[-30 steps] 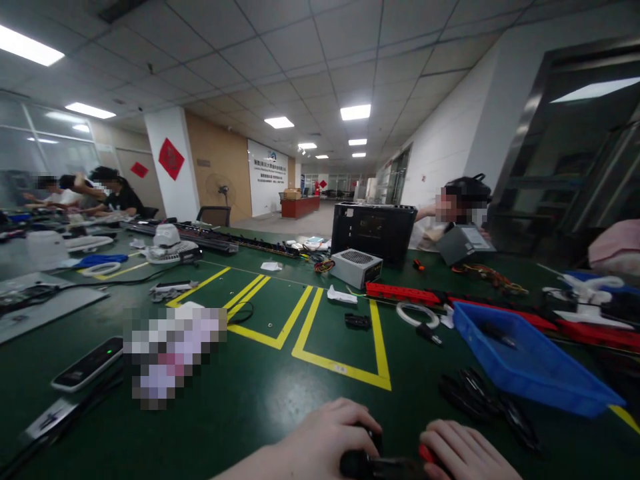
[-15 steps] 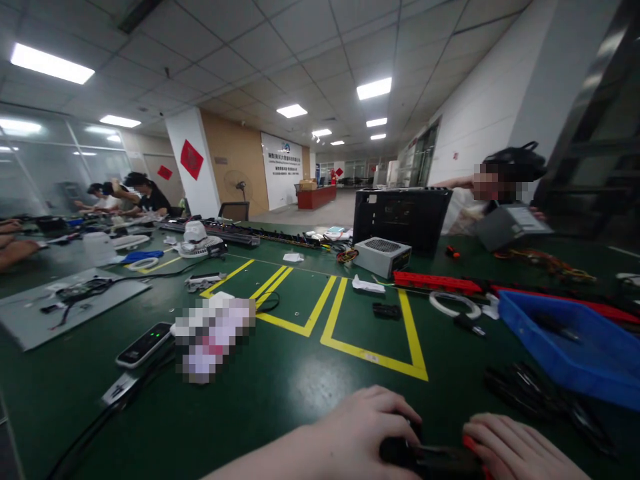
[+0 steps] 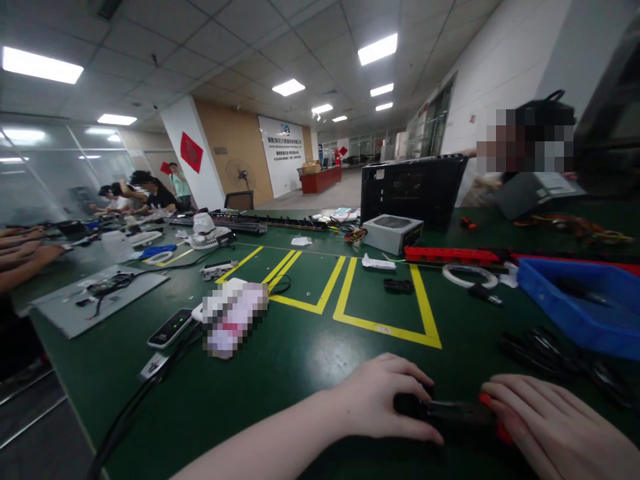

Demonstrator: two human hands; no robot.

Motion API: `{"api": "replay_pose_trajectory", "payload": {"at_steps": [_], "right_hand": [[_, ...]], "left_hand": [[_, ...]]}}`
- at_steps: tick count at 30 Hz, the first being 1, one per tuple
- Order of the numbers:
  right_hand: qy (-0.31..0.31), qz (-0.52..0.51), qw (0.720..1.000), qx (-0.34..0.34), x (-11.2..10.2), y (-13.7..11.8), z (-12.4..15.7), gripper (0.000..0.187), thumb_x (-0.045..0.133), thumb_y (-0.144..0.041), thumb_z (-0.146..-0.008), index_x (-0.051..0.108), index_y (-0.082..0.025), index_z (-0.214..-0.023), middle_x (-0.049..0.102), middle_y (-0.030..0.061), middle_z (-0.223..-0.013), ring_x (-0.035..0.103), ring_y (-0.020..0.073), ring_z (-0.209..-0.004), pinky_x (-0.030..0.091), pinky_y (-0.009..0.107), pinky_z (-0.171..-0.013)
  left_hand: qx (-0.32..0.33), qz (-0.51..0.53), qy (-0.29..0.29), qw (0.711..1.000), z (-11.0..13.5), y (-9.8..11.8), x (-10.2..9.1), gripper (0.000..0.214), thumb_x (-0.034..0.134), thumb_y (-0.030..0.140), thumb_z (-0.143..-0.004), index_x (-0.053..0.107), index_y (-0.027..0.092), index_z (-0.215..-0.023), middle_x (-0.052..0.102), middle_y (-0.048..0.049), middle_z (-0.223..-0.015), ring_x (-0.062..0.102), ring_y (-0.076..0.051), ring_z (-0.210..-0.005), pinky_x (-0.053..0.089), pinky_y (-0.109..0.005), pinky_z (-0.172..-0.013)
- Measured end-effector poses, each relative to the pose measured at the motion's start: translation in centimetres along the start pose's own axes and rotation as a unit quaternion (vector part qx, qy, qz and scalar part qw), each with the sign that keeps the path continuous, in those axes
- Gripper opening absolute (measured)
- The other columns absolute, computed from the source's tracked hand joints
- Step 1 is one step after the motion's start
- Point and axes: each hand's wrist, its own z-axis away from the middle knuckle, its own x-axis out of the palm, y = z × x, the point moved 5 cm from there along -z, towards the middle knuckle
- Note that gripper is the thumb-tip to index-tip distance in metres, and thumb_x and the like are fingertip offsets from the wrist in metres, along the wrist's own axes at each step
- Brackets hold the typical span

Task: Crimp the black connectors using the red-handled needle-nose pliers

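The left hand (image 3: 393, 400) curls round one end of a black object (image 3: 463, 417), its fingers on the far side and its thumb on the near side. The right hand (image 3: 550, 427) has its fingers laid close together over the red end, seemingly gripping it. The object lies between the two sets of fingertips, low over the green table (image 3: 310, 360); holding it at both ends probably keeps it steady and stops it turning.

Just beyond the right fingers sits a bundle of black cables (image 3: 565, 360), and past that a blue tray (image 3: 565, 320), perhaps set there for easy reach. Ahead of the left fingertips, yellow tape (image 3: 427, 310) seems to mark out a work spot, with a small black piece (image 3: 399, 286) inside it.

The fingers hide both ends of the object, blur and dark colour swallow its shape, and whether its underside touches the table I cannot tell. The right forearm is cut off by the frame.
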Motion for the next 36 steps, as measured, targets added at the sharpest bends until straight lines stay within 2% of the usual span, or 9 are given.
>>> {"api": "replay_pose_trajectory", "payload": {"at_steps": [3,6,14,17,21,26,30,33,36], "right_hand": [[-0.013,-0.017,1.000,0.019,-0.7,-0.7,-1.3,0.023,0.047,-0.031,-0.092,0.068,-0.023,-0.090,0.071,0.0059,-0.086,0.064,0.0211,-0.077,0.047,0.036,-0.069],[-0.045,-0.039,0.998,0.031,-0.8,-1.3,-2.1,0.023,0.046,-0.030,-0.094,0.066,-0.023,-0.087,0.069,0.0040,-0.081,0.061,0.0171,-0.071,0.046,0.032,-0.067],[-0.152,-0.041,0.984,0.082,-0.4,-2.0,-2.2,0.034,0.035,-0.029,-0.099,0.061,-0.019,-0.080,0.065,0.0050,-0.076,0.058,0.0164,-0.067,0.043,0.032,-0.065],[-0.179,-0.050,0.979,0.088,-0.2,-2.1,-2.1,0.033,0.040,-0.040,-0.098,0.061,-0.019,-0.084,0.065,0.0057,-0.077,0.058,0.0177,-0.067,0.042,0.033,-0.064],[-0.209,-0.080,0.970,0.097,0.3,-2.1,-1.9,0.033,0.055,-0.053,-0.087,0.060,-0.020,-0.088,0.064,0.0067,-0.080,0.059,0.0200,-0.071,0.042,0.032,-0.062],[-0.240,-0.120,0.955,0.129,0.7,-2.0,-1.7,0.014,0.058,-0.035,-0.084,0.056,-0.021,-0.084,0.063,0.0058,-0.080,0.058,0.0191,-0.071,0.044,0.032,-0.063],[-0.248,-0.132,0.950,0.136,0.6,-2.2,-1.8,0.006,0.056,-0.027,-0.082,0.054,-0.022,-0.083,0.063,0.0055,-0.081,0.057,0.0189,-0.073,0.044,0.032,-0.064],[-0.255,-0.137,0.949,0.129,0.5,-2.3,-1.8,0.006,0.057,-0.025,-0.081,0.054,-0.022,-0.084,0.063,0.0057,-0.082,0.058,0.0191,-0.074,0.045,0.032,-0.065],[-0.255,-0.134,0.950,0.122,0.5,-2.5,-1.8,0.007,0.058,-0.023,-0.079,0.055,-0.021,-0.085,0.063,0.0061,-0.083,0.057,0.0196,-0.075,0.046,0.032,-0.068]], "left_hand": [[-0.025,0.018,0.009,0.999,0.1,-0.1,-0.3,0.039,0.076,0.049,-0.078,0.072,0.018,-0.101,0.064,-0.0086,-0.126,0.059,-0.023,-0.118,0.047,-0.038,-0.102],[-0.022,0.031,0.013,0.999,0.2,0.1,-0.4,0.038,0.078,0.047,-0.076,0.072,0.016,-0.098,0.064,-0.0093,-0.124,0.060,-0.023,-0.117,0.048,-0.038,-0.101],[-0.025,0.038,0.035,0.998,0.5,0.6,-0.8,0.030,0.079,0.041,-0.076,0.072,0.017,-0.094,0.065,-0.0089,-0.120,0.059,-0.024,-0.118,0.048,-0.040,-0.100],[-0.022,0.050,0.037,0.998,0.6,0.8,-1.0,0.030,0.080,0.041,-0.076,0.072,0.018,-0.093,0.067,-0.0081,-0.116,0.059,-0.024,-0.117,0.048,-0.040,-0.101],[-0.004,0.072,0.052,0.996,0.5,1.2,-1.2,0.027,0.081,0.037,-0.075,0.071,0.017,-0.090,0.069,-0.0077,-0.109,0.061,-0.023,-0.114,0.046,-0.041,-0.103],[-0.011,0.108,0.056,0.993,0.6,1.6,-1.3,0.024,0.081,0.032,-0.076,0.069,0.016,-0.090,0.067,-0.0081,-0.112,0.055,-0.026,-0.125,0.044,-0.044,-0.107],[-0.039,0.128,0.052,0.990,0.8,1.8,-1.2,0.023,0.080,0.031,-0.076,0.067,0.017,-0.090,0.059,-0.0090,-0.127,0.050,-0.027,-0.131,0.041,-0.048,-0.110],[-0.043,0.134,0.033,0.989,0.9,2.0,-1.0,0.029,0.081,0.035,-0.075,0.066,0.018,-0.092,0.053,-0.0098,-0.135,0.050,-0.027,-0.130,0.043,-0.046,-0.108],[-0.041,0.127,0.025,0.991,0.9,1.9,-0.8,0.044,0.082,0.041,-0.073,0.063,0.019,-0.107,0.052,-0.0111,-0.137,0.052,-0.027,-0.127,0.045,-0.045,-0.105]]}}
